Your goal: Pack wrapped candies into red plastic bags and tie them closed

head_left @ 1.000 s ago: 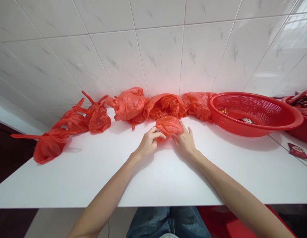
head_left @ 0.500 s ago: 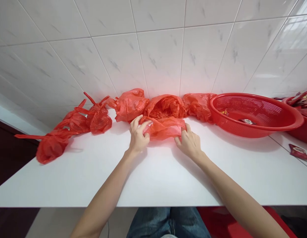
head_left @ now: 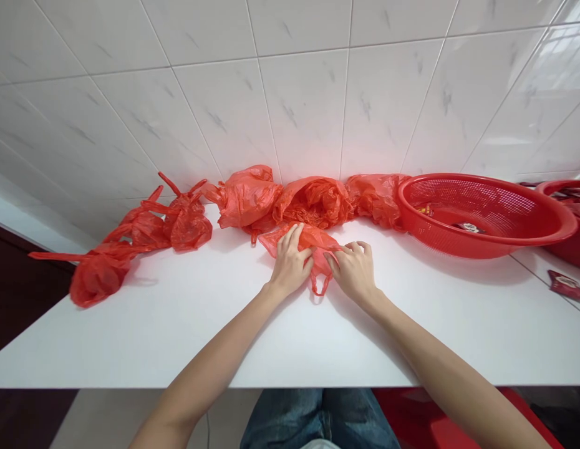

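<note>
Between my hands a thin red plastic bag (head_left: 320, 240) lies on the white tabletop, with one handle loop drooping toward me. My left hand (head_left: 291, 265) grips the bag's left side, its fingers over the film and the thumb tucked below. On the right edge, my right hand (head_left: 357, 268) pinches the film between thumb and fingers. Just behind, a bunched red bag (head_left: 313, 199) rests against the tiled wall, flanked by a puffed bag (head_left: 249, 196) on the left and another bag (head_left: 374, 196) on the right.
Farther left sit several tied red bags (head_left: 189, 227). A red perforated basket (head_left: 486, 246) stands at the right with small packets inside, and a second red basket (head_left: 565, 243) is partly cut off. A dark red packet (head_left: 568, 285) lies near it. The table's front edge (head_left: 252, 386) runs close to me.
My left hand has moved right, closer to my right hand. The bag, stretched between them earlier, is now gathered, and a handle loop hangs out at the front.
</note>
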`<state>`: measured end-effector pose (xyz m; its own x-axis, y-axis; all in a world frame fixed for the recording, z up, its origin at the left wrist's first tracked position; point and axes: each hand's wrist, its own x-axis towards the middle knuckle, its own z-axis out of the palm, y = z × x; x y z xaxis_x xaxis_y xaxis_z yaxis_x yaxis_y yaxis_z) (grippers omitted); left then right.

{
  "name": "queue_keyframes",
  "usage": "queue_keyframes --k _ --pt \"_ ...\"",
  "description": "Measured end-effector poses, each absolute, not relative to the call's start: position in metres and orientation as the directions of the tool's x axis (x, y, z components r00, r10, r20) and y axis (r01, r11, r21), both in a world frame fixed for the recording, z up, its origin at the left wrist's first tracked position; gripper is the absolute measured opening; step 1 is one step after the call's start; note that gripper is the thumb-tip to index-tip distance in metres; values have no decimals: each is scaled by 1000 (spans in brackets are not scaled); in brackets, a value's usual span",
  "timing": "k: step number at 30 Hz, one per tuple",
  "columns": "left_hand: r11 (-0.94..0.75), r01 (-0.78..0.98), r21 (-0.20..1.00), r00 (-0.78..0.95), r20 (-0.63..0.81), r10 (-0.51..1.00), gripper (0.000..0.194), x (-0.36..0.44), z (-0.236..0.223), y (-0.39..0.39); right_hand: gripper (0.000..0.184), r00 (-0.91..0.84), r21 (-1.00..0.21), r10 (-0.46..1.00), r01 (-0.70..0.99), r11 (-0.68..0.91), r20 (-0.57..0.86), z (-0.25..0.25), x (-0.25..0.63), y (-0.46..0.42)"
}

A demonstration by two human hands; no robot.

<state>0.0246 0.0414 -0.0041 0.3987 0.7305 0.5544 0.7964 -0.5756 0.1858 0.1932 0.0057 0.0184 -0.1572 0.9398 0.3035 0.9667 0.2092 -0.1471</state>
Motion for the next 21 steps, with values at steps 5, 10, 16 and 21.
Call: queue_keyframes --k 5,10,16,21 --pt "-421 886 192 289 482 827 20 23 -3 46 27 -180 -130 967 970 205 178 20 191 6" --pt "-288 935 205 174 444 879 22 7 -2 59 37 -139 -92 986 985 147 96 25 191 1" --pt "-152 970 189 73 370 926 26 -29 7 71 36 93 0 990 996 -94 102 24 211 10" --pt "-163 972 168 99 335 937 23 -39 10 66 43 109 -17 986 994 -108 123 21 223 18"
